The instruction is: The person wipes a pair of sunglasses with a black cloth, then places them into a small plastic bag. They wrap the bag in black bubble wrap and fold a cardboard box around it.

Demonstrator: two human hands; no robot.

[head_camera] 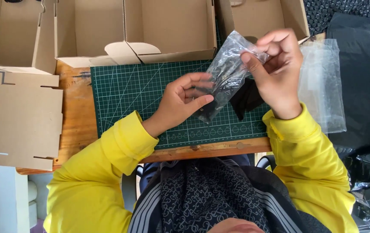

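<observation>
Both my hands hold a small clear plastic bag (229,71) with a dark item inside, raised over a green cutting mat (129,92). My left hand (183,101) pinches the bag's lower end between thumb and fingers. My right hand (278,69) grips its upper end by the opening. A black object (246,100) lies on the mat just under my right hand, partly hidden by it. My sleeves are yellow.
Open cardboard boxes (150,30) stand along the far side of the wooden table (75,116). A flat unfolded carton (16,118) lies at the left. An empty clear bag (323,84) lies at the right, beside black plastic sheeting (366,77).
</observation>
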